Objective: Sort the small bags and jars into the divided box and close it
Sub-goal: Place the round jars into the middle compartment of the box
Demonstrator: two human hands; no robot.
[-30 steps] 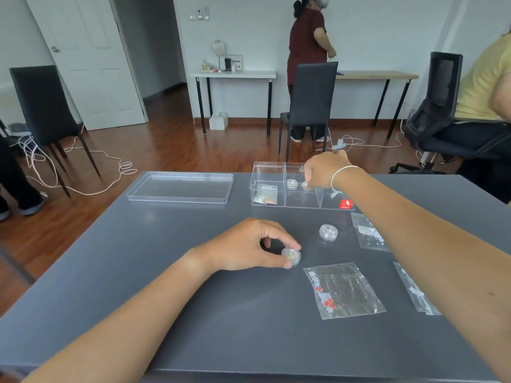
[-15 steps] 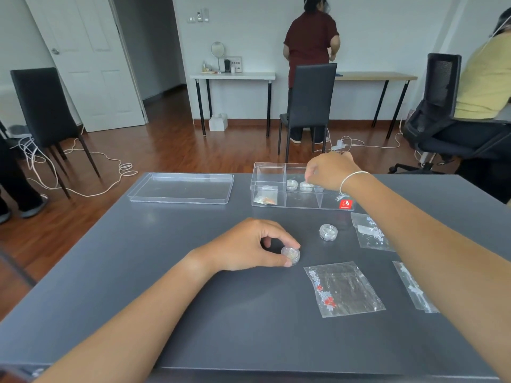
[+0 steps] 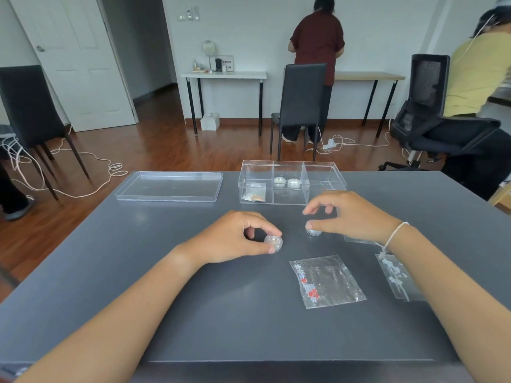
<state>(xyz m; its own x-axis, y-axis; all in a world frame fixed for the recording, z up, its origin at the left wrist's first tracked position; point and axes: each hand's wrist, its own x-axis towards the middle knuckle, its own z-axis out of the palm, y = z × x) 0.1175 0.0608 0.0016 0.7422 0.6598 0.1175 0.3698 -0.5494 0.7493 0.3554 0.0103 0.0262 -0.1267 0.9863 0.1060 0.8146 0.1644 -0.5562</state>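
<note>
A clear divided box stands at the table's far side. Its left compartment holds a small bag, its middle one two jars. My left hand pinches a small clear jar resting on the table. My right hand hovers with spread fingers over a second jar, its thumb touching the jar's top. A bag with red and white beads lies in front of me. Another bag lies partly under my right forearm, and a third bag peeks out behind my right wrist.
The box's clear lid lies flat to the left of the box. The grey table ends just behind the box. Beyond it stand black chairs, cables cross the wooden floor, and two people are at the far tables.
My right hand left a jar in the box's middle compartment and came back down toward me, over the jar on the table. My left hand stayed on its jar.
</note>
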